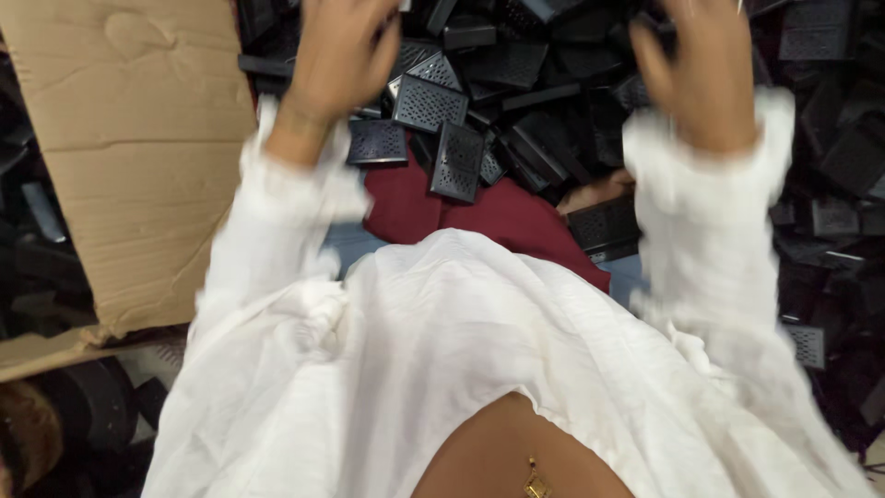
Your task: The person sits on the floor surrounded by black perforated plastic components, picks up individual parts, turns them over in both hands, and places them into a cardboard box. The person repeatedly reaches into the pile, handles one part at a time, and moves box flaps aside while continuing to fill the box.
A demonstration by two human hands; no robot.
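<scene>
Black perforated covers [429, 101] heaped beside cardboard [138, 138], under both hands [341, 55].

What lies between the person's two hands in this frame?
In the head view, a heap of black perforated plastic parts fills the stretch between the left hand and the right hand. Both hands are motion-blurred.

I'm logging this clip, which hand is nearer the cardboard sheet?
Left. The left hand is just beside the cardboard sheet; the right hand is far across the pile.
</scene>
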